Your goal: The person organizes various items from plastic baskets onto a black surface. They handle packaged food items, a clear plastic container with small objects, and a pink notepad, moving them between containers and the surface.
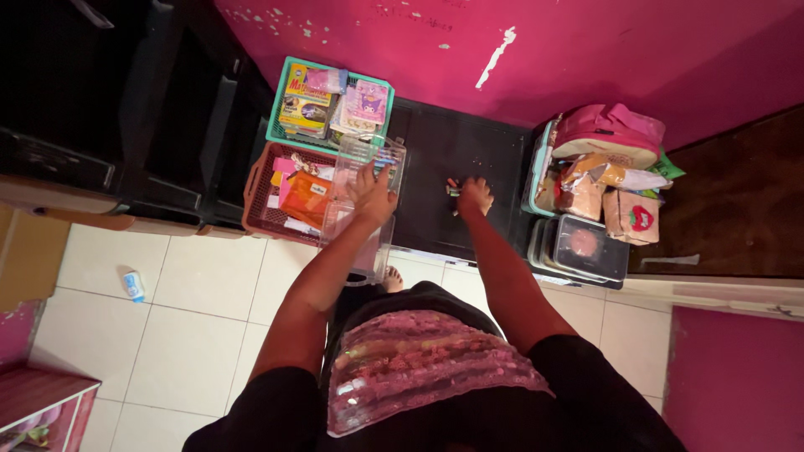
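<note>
My left hand point(373, 194) rests on the top rim of a clear plastic organiser box point(362, 219) that stands on the edge of a low black surface point(448, 151). Coloured pens or markers show through the box's upper part. My right hand point(474, 196) is closed around a few small items, possibly markers or crayons, lying on the black surface; a bit of red and dark colour sticks out to its left. Both arms reach forward from my body, which wears a pink sequinned top point(410, 368).
A teal basket of books point(328, 105) and a brown basket of papers point(285, 194) sit left of the clear box. A pink bag point(608, 132), food packets point(599, 188) and a dark lidded container point(584, 246) stand at right. The wall is pink, the floor tiled, with a small bottle point(133, 285).
</note>
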